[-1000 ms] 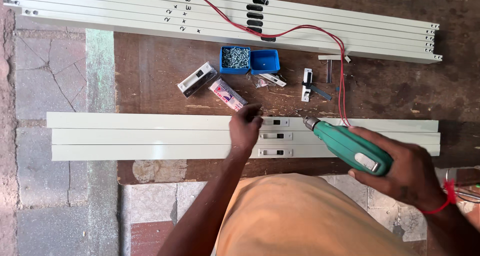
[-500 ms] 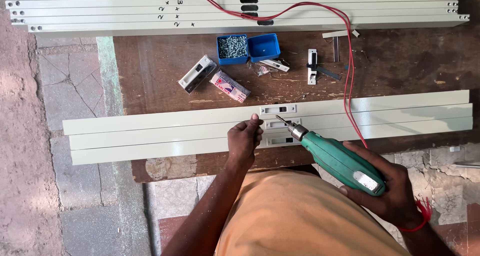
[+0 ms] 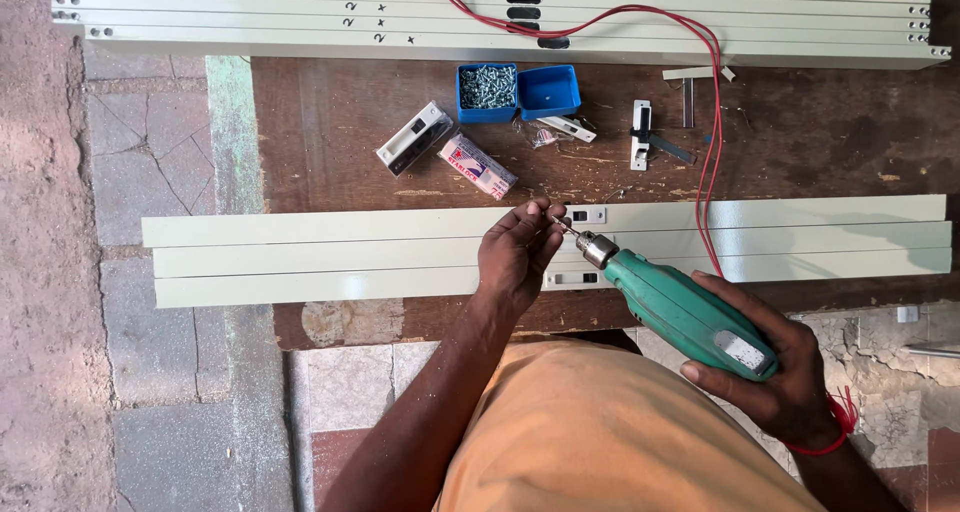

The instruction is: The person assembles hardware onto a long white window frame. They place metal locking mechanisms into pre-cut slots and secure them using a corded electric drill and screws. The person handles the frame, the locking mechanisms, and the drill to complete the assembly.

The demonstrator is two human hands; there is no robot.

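Hands first: the right hand (image 3: 775, 377) grips one green drill (image 3: 680, 307); the left hand (image 3: 517, 254) pinches its bit (image 3: 556, 222) over three cream rails (image 3: 300, 257) on the tabletop (image 3: 330, 122). Beyond sit two blue boxes (image 3: 548, 90), one red cord (image 3: 712, 142), five rails (image 3: 250, 17).

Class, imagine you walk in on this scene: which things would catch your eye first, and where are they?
The green electric drill, held in the right hand at centre right, its bit at the left hand over pale metal rails. Behind lie a red cable and a blue box of screws.
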